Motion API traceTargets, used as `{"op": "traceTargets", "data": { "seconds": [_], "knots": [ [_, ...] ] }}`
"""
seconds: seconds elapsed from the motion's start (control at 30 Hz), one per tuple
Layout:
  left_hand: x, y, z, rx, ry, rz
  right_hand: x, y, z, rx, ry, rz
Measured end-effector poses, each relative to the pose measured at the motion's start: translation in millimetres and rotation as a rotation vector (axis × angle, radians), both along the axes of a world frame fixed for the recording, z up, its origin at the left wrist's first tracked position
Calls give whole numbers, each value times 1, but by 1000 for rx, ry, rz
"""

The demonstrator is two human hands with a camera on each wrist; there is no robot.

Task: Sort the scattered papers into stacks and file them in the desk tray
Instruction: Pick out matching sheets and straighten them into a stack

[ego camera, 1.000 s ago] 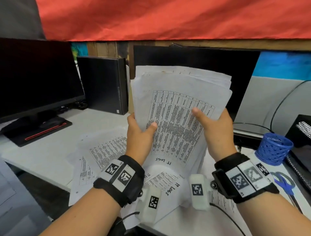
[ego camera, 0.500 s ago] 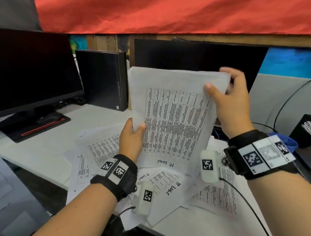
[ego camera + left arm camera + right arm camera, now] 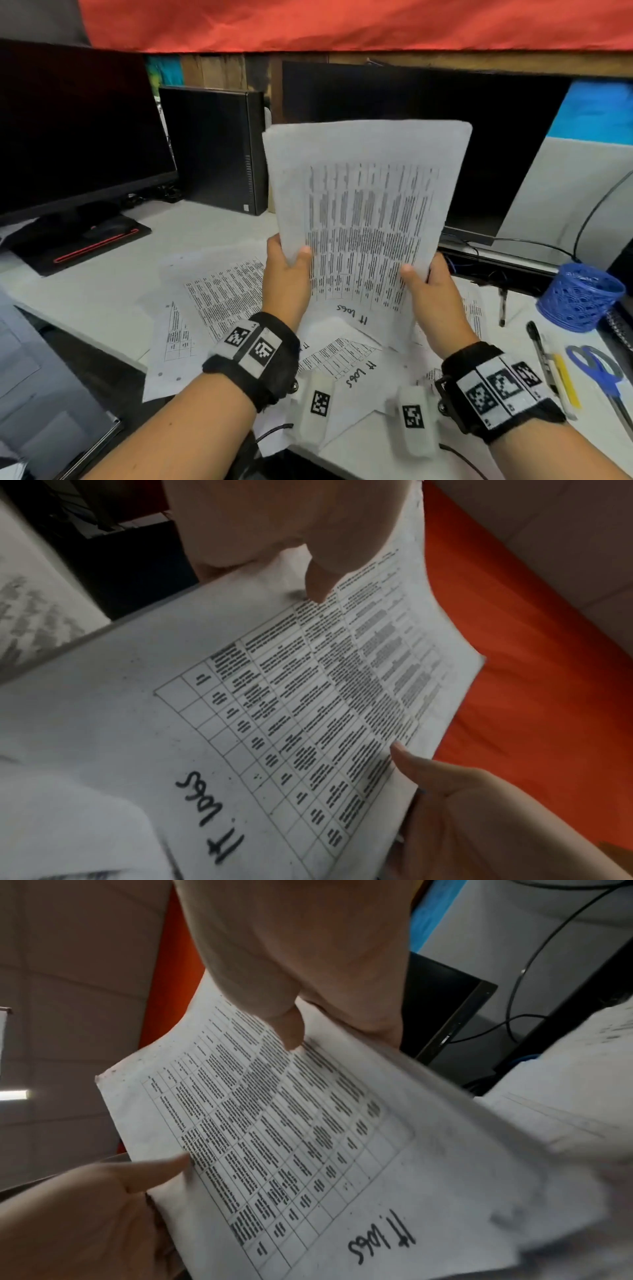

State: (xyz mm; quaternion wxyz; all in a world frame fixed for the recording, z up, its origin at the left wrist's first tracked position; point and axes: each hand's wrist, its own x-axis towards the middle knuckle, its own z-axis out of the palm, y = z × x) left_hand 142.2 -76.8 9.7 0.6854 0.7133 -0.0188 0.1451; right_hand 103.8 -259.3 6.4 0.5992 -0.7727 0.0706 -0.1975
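A stack of white papers point(image 3: 366, 205) printed with a table stands upright above the desk, its lower edge down among the loose sheets. My left hand point(image 3: 286, 277) grips its lower left edge, thumb on the front. My right hand point(image 3: 431, 287) grips its lower right edge the same way. In the left wrist view the front sheet point(image 3: 308, 696) bears handwritten "IT LOGS", and the right wrist view shows the same sheet point(image 3: 291, 1137). More printed sheets point(image 3: 219, 301) lie scattered on the white desk point(image 3: 102, 287) beneath. No desk tray is clearly in view.
A dark monitor point(image 3: 68, 137) stands at the left, a small black computer point(image 3: 215, 147) behind, another monitor point(image 3: 479, 137) at the back right. A blue mesh pen cup point(image 3: 579, 298), pens point(image 3: 541, 356) and blue scissors point(image 3: 599, 373) sit at the right.
My right hand came down from the stack's top right corner to its lower right edge. The sheets now sit squared together, and the stack looks blurred from movement.
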Motion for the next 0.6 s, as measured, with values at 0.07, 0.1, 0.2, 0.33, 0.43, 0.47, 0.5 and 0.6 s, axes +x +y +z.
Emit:
{"op": "traceTargets", "data": {
  "seconds": [0.07,0.1,0.2,0.33,0.43,0.47,0.5,0.6],
  "knots": [
    [-1,1,-6,44,43,18,-1,-2,-1,-22,48,-2],
    [0,1,-7,61,48,17,-1,-5,1,-39,61,-21],
    [-3,8,-3,90,22,-5,1,-16,14,-60,73,-64],
    [-4,34,13,209,23,-161,11,-37,31,-240,184,-89],
    [7,68,10,443,260,-164,24,-59,20,-391,369,-60],
    [13,84,5,661,365,-116,29,-67,13,-387,418,-57],
    [18,100,1,880,480,-55,34,-76,3,-421,486,-55],
    [24,140,-13,1121,749,56,45,-107,-30,-570,635,-63]
  ]
}}
